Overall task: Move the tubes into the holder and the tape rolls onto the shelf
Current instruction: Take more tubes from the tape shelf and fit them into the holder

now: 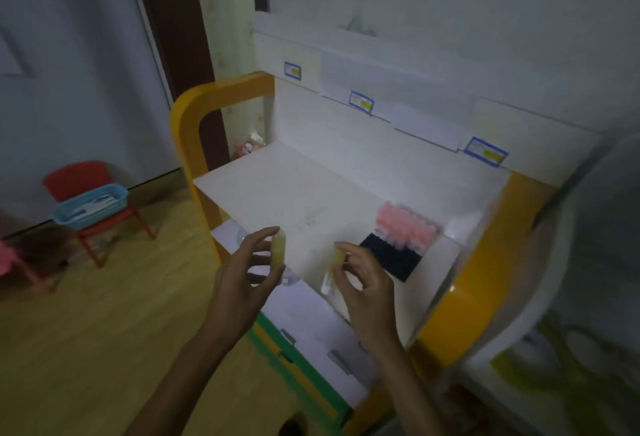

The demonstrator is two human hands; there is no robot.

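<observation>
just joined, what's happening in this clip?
A person is sorting tubes at a white shelf with an orange frame. The left hand holds one yellow-capped tube and the right hand pinches another tube, both in the air in front of the shelf. The dark holder on the shelf already has pink-capped tubes in its far rows; its near rows look empty. No tape rolls clearly visible.

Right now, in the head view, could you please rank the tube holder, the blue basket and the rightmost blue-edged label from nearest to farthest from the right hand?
From the right hand:
1. Tube holder, just to its right on the white shelf, nearest.
2. Rightmost blue-edged label, up and right on the back panel.
3. Blue basket, far left on the red chair, farthest.
</observation>
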